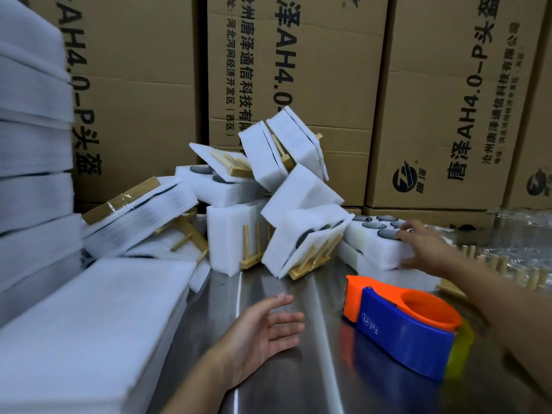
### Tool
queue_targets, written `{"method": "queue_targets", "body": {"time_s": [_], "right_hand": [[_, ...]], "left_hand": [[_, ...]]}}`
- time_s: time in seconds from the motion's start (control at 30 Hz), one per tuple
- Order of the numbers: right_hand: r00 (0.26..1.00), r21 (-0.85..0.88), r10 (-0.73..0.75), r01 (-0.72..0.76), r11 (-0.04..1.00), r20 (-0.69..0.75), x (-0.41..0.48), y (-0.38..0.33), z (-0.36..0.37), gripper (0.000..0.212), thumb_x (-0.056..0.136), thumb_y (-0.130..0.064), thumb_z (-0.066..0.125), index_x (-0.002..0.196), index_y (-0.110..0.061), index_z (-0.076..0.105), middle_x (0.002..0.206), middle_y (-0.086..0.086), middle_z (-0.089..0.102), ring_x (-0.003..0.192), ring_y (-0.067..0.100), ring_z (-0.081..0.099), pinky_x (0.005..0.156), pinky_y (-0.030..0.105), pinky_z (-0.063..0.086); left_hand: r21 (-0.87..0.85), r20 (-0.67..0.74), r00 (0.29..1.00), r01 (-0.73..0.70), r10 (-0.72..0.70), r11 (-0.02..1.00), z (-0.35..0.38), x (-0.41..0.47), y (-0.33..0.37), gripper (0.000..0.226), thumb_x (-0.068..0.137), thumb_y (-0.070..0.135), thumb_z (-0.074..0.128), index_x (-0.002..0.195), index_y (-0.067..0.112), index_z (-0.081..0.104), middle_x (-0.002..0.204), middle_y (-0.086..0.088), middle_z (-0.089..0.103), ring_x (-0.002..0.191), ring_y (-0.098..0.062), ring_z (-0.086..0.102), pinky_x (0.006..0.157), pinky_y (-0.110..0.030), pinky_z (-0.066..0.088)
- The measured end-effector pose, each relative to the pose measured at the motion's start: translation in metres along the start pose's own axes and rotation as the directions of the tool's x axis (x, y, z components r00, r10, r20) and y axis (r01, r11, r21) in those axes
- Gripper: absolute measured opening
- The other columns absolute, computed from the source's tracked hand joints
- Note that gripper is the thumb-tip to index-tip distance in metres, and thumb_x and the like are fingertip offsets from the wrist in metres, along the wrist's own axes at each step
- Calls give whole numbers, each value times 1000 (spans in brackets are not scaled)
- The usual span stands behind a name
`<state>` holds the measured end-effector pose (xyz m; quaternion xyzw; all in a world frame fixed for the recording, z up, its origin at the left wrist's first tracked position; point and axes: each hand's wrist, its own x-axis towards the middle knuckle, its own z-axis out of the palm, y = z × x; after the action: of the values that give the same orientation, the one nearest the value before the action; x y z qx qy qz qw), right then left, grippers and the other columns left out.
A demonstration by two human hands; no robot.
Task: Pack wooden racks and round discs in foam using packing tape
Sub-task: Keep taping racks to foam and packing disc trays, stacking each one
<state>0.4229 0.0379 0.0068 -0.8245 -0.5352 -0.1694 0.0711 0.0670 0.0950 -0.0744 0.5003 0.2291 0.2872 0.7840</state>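
Steel tabletop (283,369), middle right: the right hand (424,249) grips the foam block (369,245) holding discs (388,233), likely to drag it nearer, while the left hand (268,327) hovers open, empty, ready to steady it.

Tall printed cardboard cartons (298,70) wall in a shiny steel table (268,282).

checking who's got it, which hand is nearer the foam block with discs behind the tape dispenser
Right. The right hand grips the foam block, fingers over its top edge. The left hand is open over the table, well short of it.
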Motion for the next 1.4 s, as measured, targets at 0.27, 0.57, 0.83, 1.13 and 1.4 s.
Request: {"method": "queue_targets", "body": {"time_s": [0.27,0.57,0.83,1.13,1.4], "right_hand": [[984,-269,-68,21,963,-165,-13,11,-56,61,74,-37,72,131,-37,50,131,6,37,118,31,38,102,36,30],[875,-96,-167,138,986,-455,-88,-54,-131,54,66,-22,83,117,-20,64,123,13,46,106,37,42,93,39,29],[819,68,-346,420,905,-457,-191,-168,-109,47,48,-26,83,93,-27,68,103,7,58,86,34,55,73,43,45],[865,261,-407,482,837,-292,-231,-211,-54,34,87,-37,30,112,-36,54,112,-9,48,105,17,48,88,22,34],[933,260,-318,353,899,-170,-225,-211,-53,20,81,-36,45,88,-46,60,91,-9,55,80,15,54,72,28,46]], "left_hand": [[-28,6,1000,-8,8,1000,-2,2,-1,58,68,33,62,119,6,56,93,-18,69,82,-27,67,73,-35,55],[-60,-21,1000,-8,7,998,-3,4,-1,55,70,32,61,118,6,57,96,-21,68,86,-30,66,78,-38,52],[-254,-290,935,-283,207,925,-8,9,7,48,94,41,42,126,7,51,98,-16,60,88,-30,59,78,-36,45],[-129,-417,884,-285,209,950,-22,5,18,40,94,39,41,118,12,57,109,-11,62,98,-26,57,87,-36,41],[212,-408,863,-227,297,951,-13,9,7,32,84,4,58,112,20,61,94,-4,68,81,-20,66,66,-30,49]]}}
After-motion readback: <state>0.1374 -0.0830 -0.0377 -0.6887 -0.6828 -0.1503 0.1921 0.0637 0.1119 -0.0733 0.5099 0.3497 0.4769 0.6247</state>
